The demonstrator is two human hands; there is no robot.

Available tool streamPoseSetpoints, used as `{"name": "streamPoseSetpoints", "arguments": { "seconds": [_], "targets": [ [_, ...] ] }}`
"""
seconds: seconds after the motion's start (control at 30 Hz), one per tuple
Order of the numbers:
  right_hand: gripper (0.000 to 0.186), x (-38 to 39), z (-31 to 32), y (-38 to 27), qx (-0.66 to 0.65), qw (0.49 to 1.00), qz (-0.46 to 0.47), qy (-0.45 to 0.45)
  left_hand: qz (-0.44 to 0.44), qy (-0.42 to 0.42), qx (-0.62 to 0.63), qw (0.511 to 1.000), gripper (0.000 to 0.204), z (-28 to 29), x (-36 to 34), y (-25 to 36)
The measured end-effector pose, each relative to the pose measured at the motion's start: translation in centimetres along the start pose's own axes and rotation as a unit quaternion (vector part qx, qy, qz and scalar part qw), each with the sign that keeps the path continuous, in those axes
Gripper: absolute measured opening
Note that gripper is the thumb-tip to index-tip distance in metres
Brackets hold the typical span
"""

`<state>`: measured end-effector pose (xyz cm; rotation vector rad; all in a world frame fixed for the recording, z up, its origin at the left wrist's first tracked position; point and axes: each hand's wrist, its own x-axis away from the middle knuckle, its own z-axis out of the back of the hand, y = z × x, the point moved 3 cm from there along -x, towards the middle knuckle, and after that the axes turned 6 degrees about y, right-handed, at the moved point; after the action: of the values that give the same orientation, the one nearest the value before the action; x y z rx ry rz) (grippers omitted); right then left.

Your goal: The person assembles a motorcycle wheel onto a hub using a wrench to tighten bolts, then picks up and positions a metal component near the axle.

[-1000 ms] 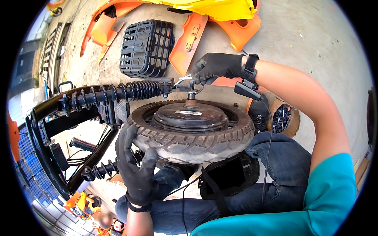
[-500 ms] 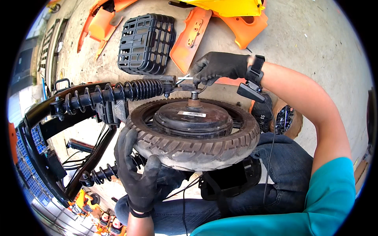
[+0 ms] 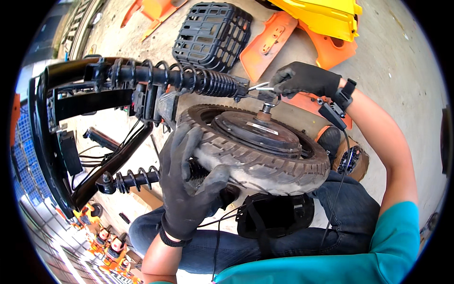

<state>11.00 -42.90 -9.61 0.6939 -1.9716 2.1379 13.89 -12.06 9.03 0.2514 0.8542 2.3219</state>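
A wheel with a worn black tyre (image 3: 265, 165) and a round dark hub motor (image 3: 257, 132) lies tilted, its right side lower. My left hand (image 3: 189, 189), in a black glove, grips the tyre's left side, fingers over its upper edge and thumb against the tread. The axle (image 3: 265, 111) stands up from the hub, its top by a dark bracket at the end of a coil-spring shock absorber (image 3: 189, 79). My right hand (image 3: 307, 80), also gloved, is closed at that bracket. Thin silver rods (image 3: 261, 87) stick out left of its fingers; what they belong to is hidden.
A black frame (image 3: 52, 142) with cables and a second shock absorber (image 3: 137, 180) stands left. Beyond lie a black plastic basket (image 3: 213, 35), orange panels (image 3: 269, 42) and a yellow panel (image 3: 326, 19). A box of small dark parts (image 3: 359, 163) sits right, by my shoe.
The view has shifted, so most things appear elsewhere. The wheel has tilted down to the right. My left hand's fingers are more spread on the tyre; my right stays at the bracket.
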Motion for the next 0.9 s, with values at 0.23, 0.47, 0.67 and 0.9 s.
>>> {"name": "streamPoseSetpoints", "arguments": {
  "seconds": [0.23,0.47,0.67,0.9],
  "targets": [
    [0.028,0.2,0.4,-0.2,-0.016,0.999,-0.048,-0.001,-0.004,-0.011,-0.029,1.0,0.07,0.1,-0.1,0.1],
    [0.031,-0.4,0.3,0.3,-0.02,0.997,-0.073,-0.008,-0.002,-0.018,-0.033,0.999,0.072,0.1,0.1,0.0],
    [0.034,-0.2,0.0,0.8,-0.076,0.995,-0.057,-0.001,0.011,-0.035,-0.034,0.999,0.073,0.3,-0.2,0.6],
    [0.036,-0.1,-0.1,1.1,-0.114,0.991,-0.067,0.005,0.019,-0.048,-0.043,0.998,0.071,0.4,-0.1,0.6]
  ]
}}
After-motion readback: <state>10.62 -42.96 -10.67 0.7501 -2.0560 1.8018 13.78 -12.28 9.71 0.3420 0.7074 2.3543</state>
